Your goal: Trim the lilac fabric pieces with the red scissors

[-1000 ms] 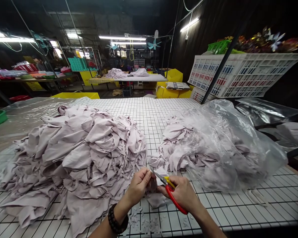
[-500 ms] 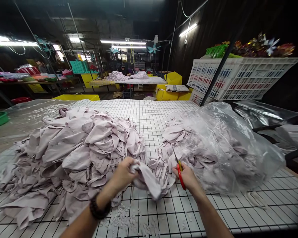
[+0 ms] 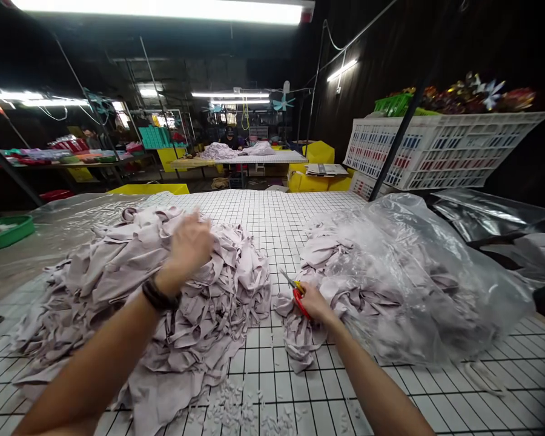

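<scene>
My left hand [image 3: 191, 242], a dark bracelet at its wrist, is raised over the top of a large heap of pale pinkish-lilac fabric pieces [image 3: 118, 260]. It is slightly blurred; its fingers look stretched out and no separate piece shows in it. My right hand [image 3: 317, 303] is closed around small scissors [image 3: 301, 304] with red and yellow handles, their blades pointing up and to the left. Just under that hand lie loose fabric pieces [image 3: 300, 351] at the edge of a second heap, which a clear plastic bag [image 3: 418, 272] partly covers.
Small white scraps [image 3: 236, 406] litter the near part of the white gridded table [image 3: 272, 230]. A green basin [image 3: 9, 233] is at far left. White crates [image 3: 436, 151] stand at back right by a dark post. A person [image 3: 230, 138] is at a farther table.
My left hand has moved up and left from the middle onto the left heap; the fabric piece it held no longer shows in it. My right hand moved slightly left with the scissors.
</scene>
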`<state>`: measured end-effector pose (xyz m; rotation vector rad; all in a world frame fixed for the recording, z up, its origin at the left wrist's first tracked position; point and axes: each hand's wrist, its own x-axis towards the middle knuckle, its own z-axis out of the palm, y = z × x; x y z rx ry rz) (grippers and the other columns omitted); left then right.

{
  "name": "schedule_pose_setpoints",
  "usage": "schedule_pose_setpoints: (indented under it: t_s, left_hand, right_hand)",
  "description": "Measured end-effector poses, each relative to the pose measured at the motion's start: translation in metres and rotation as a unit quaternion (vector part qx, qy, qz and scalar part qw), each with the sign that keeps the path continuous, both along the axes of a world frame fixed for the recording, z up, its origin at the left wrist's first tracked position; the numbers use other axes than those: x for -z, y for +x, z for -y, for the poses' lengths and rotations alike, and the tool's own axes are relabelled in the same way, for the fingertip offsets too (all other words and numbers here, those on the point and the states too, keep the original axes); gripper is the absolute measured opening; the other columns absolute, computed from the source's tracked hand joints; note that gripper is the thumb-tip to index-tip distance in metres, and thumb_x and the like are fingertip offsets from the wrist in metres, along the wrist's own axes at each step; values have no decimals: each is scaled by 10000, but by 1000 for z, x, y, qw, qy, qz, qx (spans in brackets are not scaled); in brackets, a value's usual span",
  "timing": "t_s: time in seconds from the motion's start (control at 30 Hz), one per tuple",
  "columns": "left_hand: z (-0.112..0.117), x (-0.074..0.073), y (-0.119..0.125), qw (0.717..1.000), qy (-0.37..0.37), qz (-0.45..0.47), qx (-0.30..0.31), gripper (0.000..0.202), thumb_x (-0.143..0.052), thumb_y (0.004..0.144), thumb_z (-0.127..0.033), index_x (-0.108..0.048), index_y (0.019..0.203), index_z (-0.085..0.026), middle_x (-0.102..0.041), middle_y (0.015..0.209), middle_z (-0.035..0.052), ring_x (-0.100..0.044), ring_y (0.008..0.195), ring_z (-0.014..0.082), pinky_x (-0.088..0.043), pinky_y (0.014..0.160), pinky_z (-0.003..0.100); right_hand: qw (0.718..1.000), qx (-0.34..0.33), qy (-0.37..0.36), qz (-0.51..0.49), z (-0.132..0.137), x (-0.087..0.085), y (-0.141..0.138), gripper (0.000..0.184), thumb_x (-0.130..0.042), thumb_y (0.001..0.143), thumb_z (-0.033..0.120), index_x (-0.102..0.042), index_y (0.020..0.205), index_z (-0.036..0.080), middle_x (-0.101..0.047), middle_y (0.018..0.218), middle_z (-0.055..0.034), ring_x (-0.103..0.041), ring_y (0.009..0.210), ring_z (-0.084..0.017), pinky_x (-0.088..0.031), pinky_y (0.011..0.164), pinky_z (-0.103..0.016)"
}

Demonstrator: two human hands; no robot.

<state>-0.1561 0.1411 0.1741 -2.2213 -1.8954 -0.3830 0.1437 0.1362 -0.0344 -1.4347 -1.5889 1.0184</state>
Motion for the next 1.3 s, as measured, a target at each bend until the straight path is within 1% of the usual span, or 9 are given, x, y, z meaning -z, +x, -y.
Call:
schedule_pose_setpoints:
  t_s: [0.07,0.1,0.2,0.27,0.47,0.67,0.97,1.17,1.3]
  left_hand:
    - [26,50,39,979,-90,160,93,199,-507,873,-248,-664,937,-144,-615,1149,123,-558,1056,269,-463,863,372]
    - [37,76,58,927,-208,283,130,163,-583,831,-287,-684,843,-160,-675,974,106,-622,880,238,-506,738,328]
    - [58,149,105,622,-499,602,40,197,-764,672,-270,-655,617,-115,-648,592,79,-587,495,169,-454,434,235]
    - [62,182,128,522,-526,672,-4,205,-759,686,-279,-646,658,-111,-644,580,57,-580,444,144,-460,401,218]
    - [63,217,166,384,-400,822,-132,121,-576,874,-199,-569,785,-119,-652,697,34,-624,537,51,-523,553,112]
    - [62,228,180,321,-268,886,-200,147,-597,862,-212,-516,763,-139,-623,644,10,-622,508,73,-521,484,135]
    - [58,205,161,316,-176,922,-139,58,-588,849,-199,-555,871,-158,-652,788,10,-613,552,83,-506,465,173]
    - [81,181,139,280,-273,916,-93,132,-603,854,-206,-632,870,-79,-683,897,107,-644,681,106,-558,639,195]
    - [104,176,125,323,-337,884,-41,166,-663,797,-113,-662,961,-90,-687,1005,118,-657,833,120,-531,806,190]
  right_hand:
    - [999,-12,-21,-30,2,-3,8,171,-642,616,259,-504,688,189,-495,574,67,-437,522,-100,-340,499,-206]
    - [998,-17,-32,-45,4,-6,11,205,-657,610,284,-494,695,192,-479,561,76,-426,498,-93,-340,482,-204]
    - [995,-14,-56,-85,11,-12,21,270,-664,626,371,-468,703,202,-429,502,95,-387,424,-78,-310,421,-197]
    - [993,4,-65,-102,17,-15,26,295,-652,643,418,-456,700,206,-410,472,99,-379,391,-76,-288,392,-194]
    - [989,88,-54,-107,22,-7,39,338,-645,630,471,-442,696,209,-425,469,91,-398,371,-84,-299,377,-205]
    - [989,146,1,-39,20,1,33,224,-652,608,344,-516,705,194,-519,565,51,-489,518,-123,-385,504,-233]
    - [989,120,84,6,49,-23,3,254,-549,768,299,-572,1004,207,-638,814,-2,-569,692,-157,-450,663,-255]
    - [991,-4,46,-125,62,-27,-2,193,-628,771,354,-537,824,192,-653,936,-49,-596,741,-157,-483,705,-270]
    - [996,-24,25,-86,72,-31,2,216,-644,768,350,-575,877,177,-650,853,-36,-600,739,-169,-478,675,-265]
